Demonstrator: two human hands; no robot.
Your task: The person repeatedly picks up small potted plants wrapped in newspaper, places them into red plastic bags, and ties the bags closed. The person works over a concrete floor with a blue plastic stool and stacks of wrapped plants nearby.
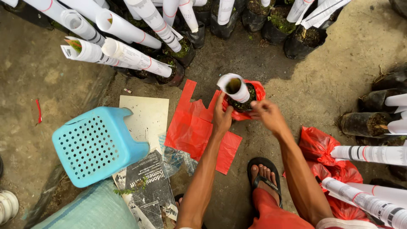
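Blue plastic, perforated with rows of holes, forms the stool (96,146) tipped on its side at the left, lying on the bare earth floor (34,85). Under and beside it lie a pale square board (146,116) and a dark printed sheet of newspaper (148,186), and a light green woven sack (91,212) fills the lower left corner. Right of the board, flat red plastic bags (193,127) are spread in a loose pile. Above them the left hand (222,116) has its grip closed on the red bag (256,94) wrapped round a small black pot (241,104) that stands on the ground at centre; a white paper tube (234,87) rises from the pot. The right hand (267,114) pinches the bag's rim just beside it. One sandalled foot (263,178) rests below. At the right edge lie two more red-bagged pots (318,146) with paper tubes. Along the top, about a dozen paper-wrapped plants (127,55) in black bags lean together.
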